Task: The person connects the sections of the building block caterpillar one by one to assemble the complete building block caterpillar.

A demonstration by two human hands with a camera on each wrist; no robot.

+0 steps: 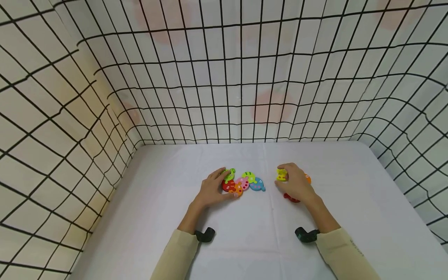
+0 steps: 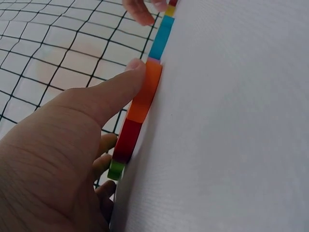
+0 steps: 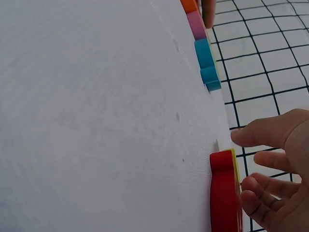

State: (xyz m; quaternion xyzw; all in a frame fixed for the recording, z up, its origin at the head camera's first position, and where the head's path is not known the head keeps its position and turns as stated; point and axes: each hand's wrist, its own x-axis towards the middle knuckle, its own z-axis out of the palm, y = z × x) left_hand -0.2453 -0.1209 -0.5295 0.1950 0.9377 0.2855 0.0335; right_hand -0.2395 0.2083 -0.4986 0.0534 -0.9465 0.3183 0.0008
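Several flat, animal-shaped toy pieces lie joined in a group near the table's middle. They include a green piece, a red piece, an orange spotted piece, a pink piece, a striped yellow-green piece and a blue piece. My left hand spans the left end, thumb against the orange piece and fingers curled behind the green and red ones. To the right, my right hand hovers over a yellow piece, fingers apart. Another red piece and an orange piece show partly beneath it.
A white cloth covers the table. Black netting stands along the back and both sides, with pale sheeting behind it. Each wrist carries a small black camera, one on the left and one on the right.
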